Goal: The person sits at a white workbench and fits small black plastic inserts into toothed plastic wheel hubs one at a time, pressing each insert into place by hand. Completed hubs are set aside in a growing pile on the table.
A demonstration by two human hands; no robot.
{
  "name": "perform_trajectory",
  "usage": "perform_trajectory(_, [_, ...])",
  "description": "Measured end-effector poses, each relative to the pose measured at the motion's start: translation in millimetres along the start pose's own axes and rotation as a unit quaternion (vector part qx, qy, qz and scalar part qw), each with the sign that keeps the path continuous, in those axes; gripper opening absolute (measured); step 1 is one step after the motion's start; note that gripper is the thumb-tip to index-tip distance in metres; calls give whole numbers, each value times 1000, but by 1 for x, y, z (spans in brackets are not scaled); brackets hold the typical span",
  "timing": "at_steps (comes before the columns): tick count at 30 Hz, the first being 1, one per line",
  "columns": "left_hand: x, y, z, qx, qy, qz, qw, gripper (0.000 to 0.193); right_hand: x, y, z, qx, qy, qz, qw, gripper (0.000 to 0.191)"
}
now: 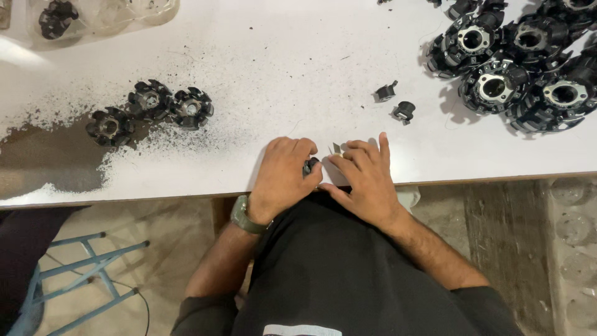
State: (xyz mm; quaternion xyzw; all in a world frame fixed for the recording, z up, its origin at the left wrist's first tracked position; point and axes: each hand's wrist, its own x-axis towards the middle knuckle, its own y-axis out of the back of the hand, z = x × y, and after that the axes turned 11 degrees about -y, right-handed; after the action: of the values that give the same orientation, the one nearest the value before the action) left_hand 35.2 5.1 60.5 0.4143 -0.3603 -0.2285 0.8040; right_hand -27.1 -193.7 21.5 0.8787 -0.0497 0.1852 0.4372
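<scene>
My left hand [283, 176] rests at the near edge of the white table [280, 68], fingers closed around a small black part [310, 165] that mostly hides under them. My right hand [367, 177] lies beside it, fingertips pinching a small thin metal piece [336, 149] next to the black part. A watch sits on my left wrist. Two small black plastic pieces [395, 102] lie on the table just beyond my right hand.
Three black round slotted parts [149, 109] stand in a row at the left amid dark dust and a worn brown patch. A heap of larger black round parts with metal centres [516, 68] fills the far right. A blue stool frame [81, 274] stands below left.
</scene>
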Motion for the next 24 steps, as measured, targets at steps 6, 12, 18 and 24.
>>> perform_trajectory(6, [-23, -8, 13, -49, -4, 57, 997, 31, -1, -6, -7, -30, -6, -12, 999, 42])
perform_trajectory(12, [-32, -4, 11, -38, -58, 54, 996, 29, -4, -7, -4, -1, -18, -18, 1000, 42])
perform_trajectory(18, [-28, 6, 17, -10, -100, 54, 993, 15, -5, -5, -1, -5, -21, -3, 1000, 41])
perform_trajectory(24, [-34, 26, 18, 40, -115, -9, 993, 14, -2, -7, 1, -19, -44, 18, 999, 39])
